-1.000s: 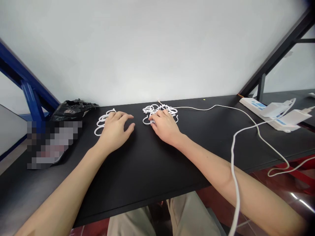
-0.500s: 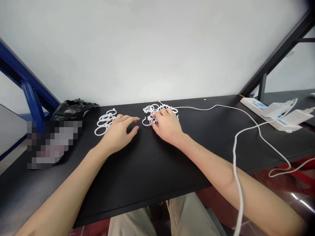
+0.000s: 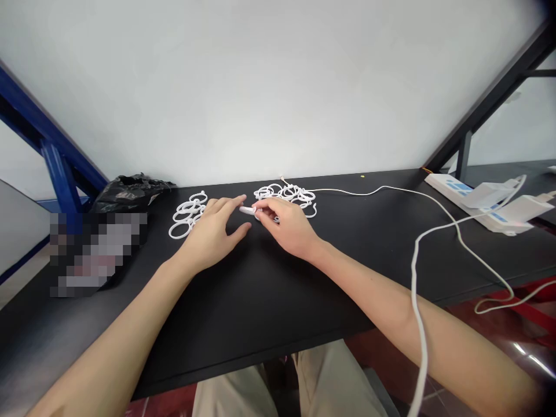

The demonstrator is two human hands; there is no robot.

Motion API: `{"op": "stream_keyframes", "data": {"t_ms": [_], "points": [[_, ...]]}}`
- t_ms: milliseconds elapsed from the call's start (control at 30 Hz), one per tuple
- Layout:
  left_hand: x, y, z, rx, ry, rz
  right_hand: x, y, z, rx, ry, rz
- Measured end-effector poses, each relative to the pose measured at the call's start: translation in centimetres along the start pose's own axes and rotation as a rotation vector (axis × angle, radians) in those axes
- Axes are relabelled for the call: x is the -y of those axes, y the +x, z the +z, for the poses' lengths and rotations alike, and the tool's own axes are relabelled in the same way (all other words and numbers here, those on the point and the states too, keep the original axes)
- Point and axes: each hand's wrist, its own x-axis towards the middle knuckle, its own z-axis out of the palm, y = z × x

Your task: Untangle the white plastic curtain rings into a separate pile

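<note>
My right hand (image 3: 286, 225) pinches a white plastic ring (image 3: 248, 211) between thumb and fingers, its near side tilted almost edge-on to me. Behind that hand lies a tangled pile of white rings (image 3: 271, 190) on the black tabletop. My left hand (image 3: 217, 231) is open, thumb and fingers apart, facing the held ring; I see no contact between them. To the left of it lie several more white rings (image 3: 179, 231) in an overlapping row, partly covered by my left hand.
A crumpled black plastic bag (image 3: 125, 194) sits at the back left, with a blurred patch before it. At right is a white power strip (image 3: 447, 184) with plugged adapters. A white cable (image 3: 414, 289) crosses over my right forearm. A pale wall (image 3: 269, 87) stands behind the table.
My right hand has lifted a white ring out of the pile and turned it toward my left hand. The left hand has hardly moved.
</note>
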Motion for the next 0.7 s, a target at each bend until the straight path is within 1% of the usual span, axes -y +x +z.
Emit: {"op": "stream_keyframes", "data": {"t_ms": [100,167,300,367,500,567,700], "points": [[-0.3,0.0,-0.2,-0.022,-0.038,0.014,0.5,-0.3,0.5,-0.028,0.285,0.141],[-0.5,0.0,-0.4,-0.014,-0.075,0.023,0.6,-0.3,0.7,-0.033,0.420,0.207],[-0.5,0.0,-0.4,0.024,-0.128,0.027,0.2,-0.1,0.7,-0.017,0.555,0.236],[-0.5,0.0,-0.3,0.056,-0.140,0.023,0.1,-0.1,0.5,-0.014,0.537,0.227],[-1.0,0.1,-0.5,0.119,-0.231,-0.003,0.0,-0.1,0.2,-0.033,0.332,0.165],[-1.2,0.2,-0.6,0.136,-0.281,-0.016,0.1,-0.2,0.0,-0.034,0.251,0.134],[-1.1,0.2,-0.8,0.156,-0.317,-0.065,0.1,-0.1,-0.1,-0.024,0.176,0.092]]}}
